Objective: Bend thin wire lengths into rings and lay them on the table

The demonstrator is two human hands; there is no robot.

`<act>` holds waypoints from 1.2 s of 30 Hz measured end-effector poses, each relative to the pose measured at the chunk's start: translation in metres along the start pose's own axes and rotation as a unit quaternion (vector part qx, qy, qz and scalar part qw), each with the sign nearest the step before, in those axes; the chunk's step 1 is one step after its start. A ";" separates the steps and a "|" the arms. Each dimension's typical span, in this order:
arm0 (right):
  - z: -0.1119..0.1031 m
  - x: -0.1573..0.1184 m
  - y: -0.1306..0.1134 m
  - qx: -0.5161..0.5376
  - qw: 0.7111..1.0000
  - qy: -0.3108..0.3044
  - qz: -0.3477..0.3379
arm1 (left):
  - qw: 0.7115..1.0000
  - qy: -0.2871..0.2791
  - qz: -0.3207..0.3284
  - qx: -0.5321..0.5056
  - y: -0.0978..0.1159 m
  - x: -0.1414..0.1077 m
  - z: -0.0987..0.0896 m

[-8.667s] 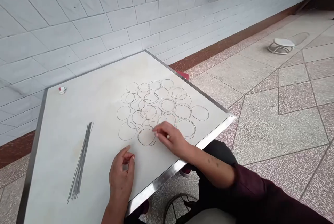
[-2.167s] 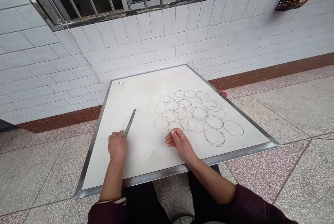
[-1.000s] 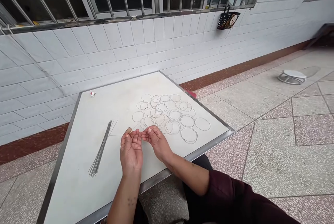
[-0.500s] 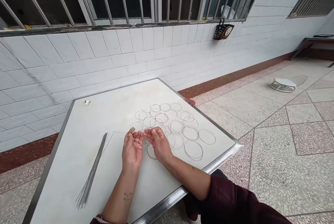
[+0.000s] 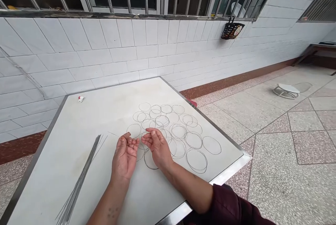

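Grey wire (image 5: pixel 112 133) is poking out toward the upper left, beside your left hand (image 5: pixel 124 158) near the centre. You are holding that hand palm-up, fingers bent and thumb drawn in, while your right hand (image 5: pixel 159 148) is facing it just beside, fingertips bunched; whether either is pinching the strand, I cannot tell. Being so thin, it could be slipping or springing away if your hold is weak. Rings (image 5: pixel 185 141) are lying overlapped right of centre, so a low knuckle could be dragging them askew. At lower left, the fanned bundle (image 5: pixel 79 181) is risking a scatter should your left forearm (image 5: pixel 112 198) be brushing it.
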State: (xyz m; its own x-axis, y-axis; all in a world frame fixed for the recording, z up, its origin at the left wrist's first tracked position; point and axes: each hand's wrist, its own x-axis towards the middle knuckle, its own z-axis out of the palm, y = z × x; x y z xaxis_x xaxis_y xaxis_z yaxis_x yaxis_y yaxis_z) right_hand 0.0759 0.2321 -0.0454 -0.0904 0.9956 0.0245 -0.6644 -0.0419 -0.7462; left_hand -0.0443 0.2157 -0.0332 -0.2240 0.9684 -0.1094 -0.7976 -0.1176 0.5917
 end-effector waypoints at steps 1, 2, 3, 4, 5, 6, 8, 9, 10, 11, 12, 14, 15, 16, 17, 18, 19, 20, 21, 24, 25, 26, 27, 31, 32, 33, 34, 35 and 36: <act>0.000 -0.001 -0.001 -0.003 1.000 -0.008 -0.001 | 1.000 -0.002 -0.001 0.003 0.001 0.000 -0.001; 0.000 -0.002 -0.002 -0.004 1.000 -0.016 0.000 | 1.000 -0.003 -0.001 0.007 0.001 0.000 -0.001; 0.000 -0.003 -0.003 -0.004 1.000 -0.023 0.003 | 1.000 -0.003 -0.001 0.013 0.002 -0.001 -0.002; -0.001 -0.003 -0.004 -0.001 1.000 -0.030 0.005 | 1.000 -0.002 0.001 0.021 0.003 -0.002 -0.002; -0.001 -0.004 -0.004 0.003 0.999 -0.036 0.007 | 1.000 0.000 0.002 0.030 0.004 -0.003 -0.002; -0.001 -0.005 -0.005 0.005 0.999 -0.042 0.009 | 0.999 0.002 0.003 0.040 0.004 -0.004 -0.003; -0.001 -0.007 -0.007 0.002 0.999 -0.052 0.012 | 0.998 0.001 -0.001 0.061 0.005 -0.007 -0.002; -0.001 -0.007 -0.008 -0.006 0.998 -0.058 0.012 | 0.997 -0.003 -0.005 0.071 0.006 -0.009 -0.002; -0.001 -0.008 -0.010 -0.020 0.997 -0.067 0.012 | 0.996 -0.010 -0.010 0.083 0.006 -0.010 -0.002; -0.002 -0.009 -0.011 -0.041 0.996 -0.080 0.012 | 0.995 -0.018 -0.013 0.094 0.007 -0.012 -0.002; -0.002 -0.009 -0.013 -0.067 0.993 -0.095 0.012 | 0.994 -0.026 -0.015 0.105 0.008 -0.013 -0.002; -0.004 -0.010 -0.017 -0.123 0.984 -0.127 0.014 | 0.991 -0.040 -0.023 0.127 0.011 -0.015 -0.002; -0.005 -0.010 -0.019 -0.153 0.978 -0.142 0.018 | 0.989 -0.046 -0.030 0.138 0.013 -0.016 -0.002; -0.006 -0.010 -0.021 -0.182 0.971 -0.155 0.022 | 0.987 -0.054 -0.038 0.149 0.015 -0.017 -0.002; -0.008 -0.010 -0.024 -0.212 0.963 -0.167 0.026 | 0.984 -0.065 -0.047 0.161 0.018 -0.018 -0.003; -0.010 -0.009 -0.026 -0.240 0.954 -0.179 0.030 | 0.980 -0.079 -0.057 0.172 0.020 -0.019 -0.003; -0.012 -0.008 -0.028 -0.268 0.944 -0.190 0.032 | 0.976 -0.095 -0.067 0.184 0.022 -0.020 -0.004; -0.014 -0.007 -0.030 -0.294 0.934 -0.198 0.032 | 0.972 -0.110 -0.078 0.193 0.023 -0.020 -0.004; -0.016 -0.006 -0.031 -0.316 0.926 -0.204 0.030 | 0.968 -0.122 -0.088 0.201 0.025 -0.020 -0.005; -0.023 -0.003 -0.035 -0.357 0.910 -0.209 0.015 | 0.964 -0.130 -0.106 0.206 0.027 -0.020 -0.006; -0.024 -0.003 -0.036 -0.365 0.907 -0.211 0.011 | 0.965 -0.127 -0.110 0.203 0.027 -0.020 -0.006; -0.025 -0.002 -0.036 -0.372 0.903 -0.216 0.010 | 0.964 -0.125 -0.115 0.202 0.027 -0.020 -0.006; -0.025 -0.002 -0.037 -0.378 0.898 -0.225 0.012 | 0.963 -0.125 -0.124 0.203 0.027 -0.021 -0.006; -0.023 -0.004 -0.039 -0.416 0.865 -0.280 0.024 | 0.955 -0.141 -0.156 0.208 0.026 -0.023 -0.006; -0.023 -0.004 -0.040 -0.425 0.857 -0.290 0.023 | 0.954 -0.144 -0.159 0.208 0.026 -0.024 -0.006; -0.022 -0.005 -0.040 -0.433 0.851 -0.295 0.021 | 0.954 -0.145 -0.160 0.206 0.026 -0.023 -0.007; -0.022 -0.005 -0.041 -0.437 0.849 -0.298 0.019 | 0.955 -0.144 -0.162 0.203 0.026 -0.023 -0.008; -0.022 -0.006 -0.042 -0.438 0.849 -0.297 0.016 | 0.955 -0.141 -0.166 0.201 0.027 -0.022 -0.008; -0.023 -0.006 -0.042 -0.439 0.849 -0.293 0.010 | 0.955 -0.137 -0.171 0.200 0.027 -0.022 -0.009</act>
State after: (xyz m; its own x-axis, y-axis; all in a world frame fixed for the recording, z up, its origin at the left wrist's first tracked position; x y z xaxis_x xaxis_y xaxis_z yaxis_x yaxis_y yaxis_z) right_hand 0.1213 0.2299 -0.0289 -0.6205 0.7714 0.1408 0.1282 0.2769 -0.9523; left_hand -0.0665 0.1894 -0.0221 0.2087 0.9630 -0.1703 -0.5075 0.2555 0.8229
